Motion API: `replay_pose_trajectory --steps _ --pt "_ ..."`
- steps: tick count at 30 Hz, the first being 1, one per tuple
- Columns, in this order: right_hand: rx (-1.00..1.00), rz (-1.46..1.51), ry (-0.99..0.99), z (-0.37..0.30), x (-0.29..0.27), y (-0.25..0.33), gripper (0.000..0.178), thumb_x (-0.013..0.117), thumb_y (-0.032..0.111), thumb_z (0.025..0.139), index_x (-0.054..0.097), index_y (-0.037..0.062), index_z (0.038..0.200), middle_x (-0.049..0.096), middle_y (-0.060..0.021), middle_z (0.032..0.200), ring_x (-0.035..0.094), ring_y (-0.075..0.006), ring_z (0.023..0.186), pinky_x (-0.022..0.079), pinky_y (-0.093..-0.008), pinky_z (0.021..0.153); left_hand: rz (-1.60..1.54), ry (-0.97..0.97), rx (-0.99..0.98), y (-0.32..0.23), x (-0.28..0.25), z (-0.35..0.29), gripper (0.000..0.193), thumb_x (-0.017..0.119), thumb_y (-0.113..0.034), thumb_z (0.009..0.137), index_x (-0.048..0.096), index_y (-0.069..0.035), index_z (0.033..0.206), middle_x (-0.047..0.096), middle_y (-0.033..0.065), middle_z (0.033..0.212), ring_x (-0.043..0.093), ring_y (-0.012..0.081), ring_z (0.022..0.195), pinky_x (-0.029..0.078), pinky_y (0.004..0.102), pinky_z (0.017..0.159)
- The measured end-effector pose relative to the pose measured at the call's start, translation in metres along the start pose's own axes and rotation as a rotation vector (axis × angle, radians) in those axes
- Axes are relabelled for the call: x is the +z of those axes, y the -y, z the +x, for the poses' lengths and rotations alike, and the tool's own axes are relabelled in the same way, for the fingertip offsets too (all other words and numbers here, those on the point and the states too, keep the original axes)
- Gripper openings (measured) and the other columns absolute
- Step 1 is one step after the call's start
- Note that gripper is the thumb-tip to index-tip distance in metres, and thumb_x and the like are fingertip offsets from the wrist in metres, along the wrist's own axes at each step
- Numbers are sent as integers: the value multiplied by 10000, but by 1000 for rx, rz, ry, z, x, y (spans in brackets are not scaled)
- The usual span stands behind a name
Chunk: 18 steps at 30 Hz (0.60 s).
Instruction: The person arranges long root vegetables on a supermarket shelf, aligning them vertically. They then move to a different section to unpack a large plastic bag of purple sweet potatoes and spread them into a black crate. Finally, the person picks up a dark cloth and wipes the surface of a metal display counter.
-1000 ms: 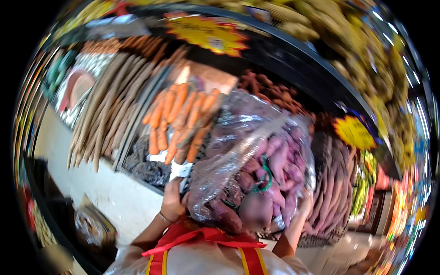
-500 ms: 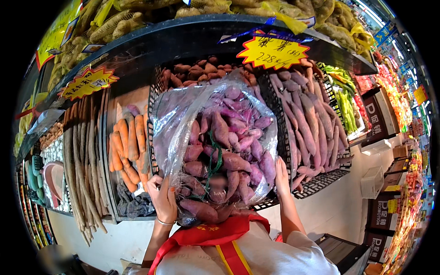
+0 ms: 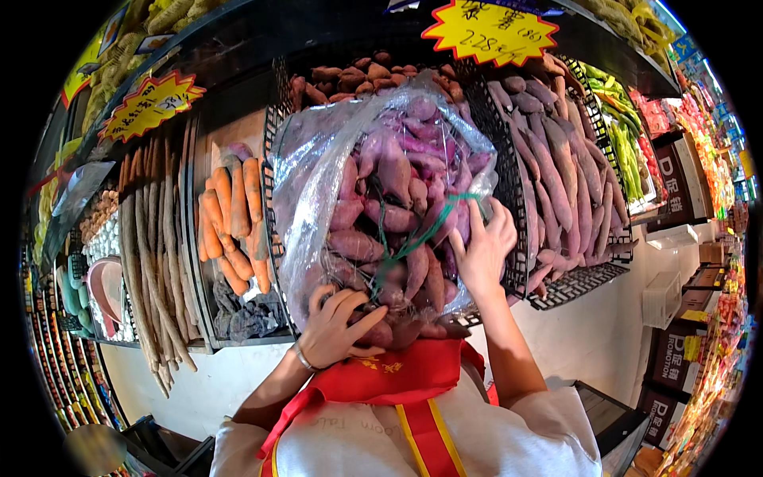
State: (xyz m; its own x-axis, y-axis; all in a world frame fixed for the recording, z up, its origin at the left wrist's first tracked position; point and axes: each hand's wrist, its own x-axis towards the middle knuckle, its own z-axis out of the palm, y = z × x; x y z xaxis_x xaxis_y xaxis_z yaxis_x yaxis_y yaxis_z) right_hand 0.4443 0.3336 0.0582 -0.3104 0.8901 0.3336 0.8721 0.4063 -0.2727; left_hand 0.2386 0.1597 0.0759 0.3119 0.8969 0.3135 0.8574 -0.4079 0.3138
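A clear plastic bag (image 3: 306, 238) full of purple sweet potatoes (image 3: 395, 171) lies opened out in front of me, on top of a black crate. A green string (image 3: 433, 226) crosses the sweet potatoes. Its upper end meets the fingertips of my right hand (image 3: 486, 246), which is bent in a pinch at the bag's right side. My left hand (image 3: 332, 327) rests at the bag's near left corner, fingers bent and apart over the nearest sweet potatoes. What lies under its fingertips is partly hidden.
Carrots (image 3: 230, 215) and long brown roots (image 3: 155, 246) lie to the left. A black crate (image 3: 520, 230) of longer sweet potatoes stands to the right, with green peppers (image 3: 624, 131) beyond. Above the far side runs a dark shelf edge with a yellow price sign (image 3: 489, 32).
My right hand has moved up and inward, and the green string is now drawn up toward it. My left hand has shifted from the bag's left edge onto the near sweet potatoes.
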Motion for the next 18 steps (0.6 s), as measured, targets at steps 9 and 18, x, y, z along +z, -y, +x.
replay_pose_trajectory --steps 9,18 --pt "93 575 -164 -33 18 -6 403 526 126 843 463 37 1232 376 -169 1302 357 -323 1191 227 -421 1015 103 -44 130 -23 20 11 495 733 -343 535 596 -262 1003 509 -2 936 482 191 947 291 633 858" --pt "-275 507 219 -119 -25 -5 369 735 164 627 550 12 907 497 -145 930 491 -318 873 413 -381 762 -119 -54 194 -13 11 18 336 593 -113 640 571 -123 975 518 43 841 511 190 773 430 327 700"
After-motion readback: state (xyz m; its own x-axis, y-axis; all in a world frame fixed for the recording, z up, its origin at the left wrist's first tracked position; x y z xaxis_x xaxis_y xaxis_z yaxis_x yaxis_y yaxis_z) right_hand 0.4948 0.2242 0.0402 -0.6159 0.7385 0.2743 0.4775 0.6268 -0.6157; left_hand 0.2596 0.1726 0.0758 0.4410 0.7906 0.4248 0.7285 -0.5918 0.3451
